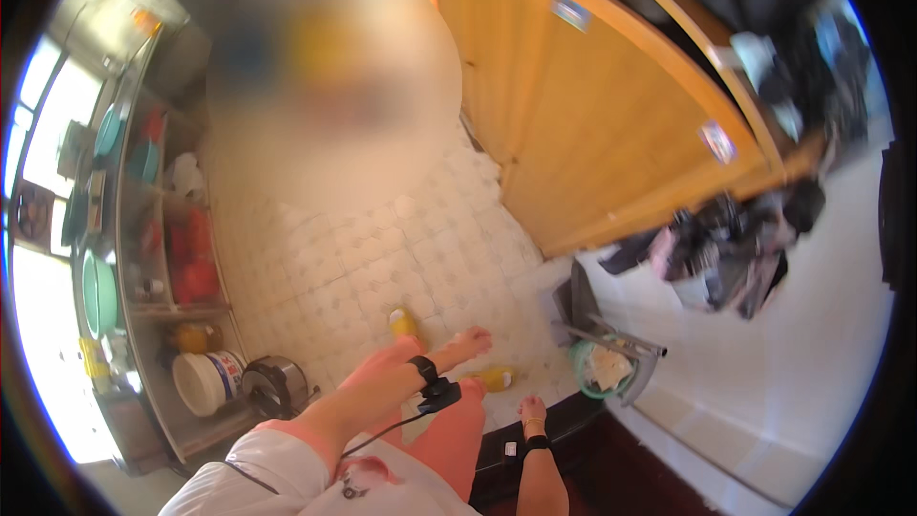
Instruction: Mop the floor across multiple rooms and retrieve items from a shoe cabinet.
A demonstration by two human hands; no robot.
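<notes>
My left hand (469, 344) reaches out over the tiled floor (344, 251), its fingers loosely apart and nothing seen in them. A black strap (423, 370) circles that wrist, and a small black device (439, 395) with a cable sits beside it. Lower down, my right hand (531, 408) is near a black edge (494, 448), with its fingers partly curled. Whether it is closed cannot be made out, and no object shows in it. A thin bracelet (534, 421) and another black strap (536, 443) are on the right wrist. Yellow slippers (498, 378) are on my feet.
Shelves (168, 312) along the left hold a white bucket (197, 383), red bags (192, 258) and teal basins (99, 292); an electric cooker (274, 383) stands beside them. At right are a wooden cabinet (587, 122), hanging clothes (731, 251) and a filled green bin (591, 383). Blur hides the far floor.
</notes>
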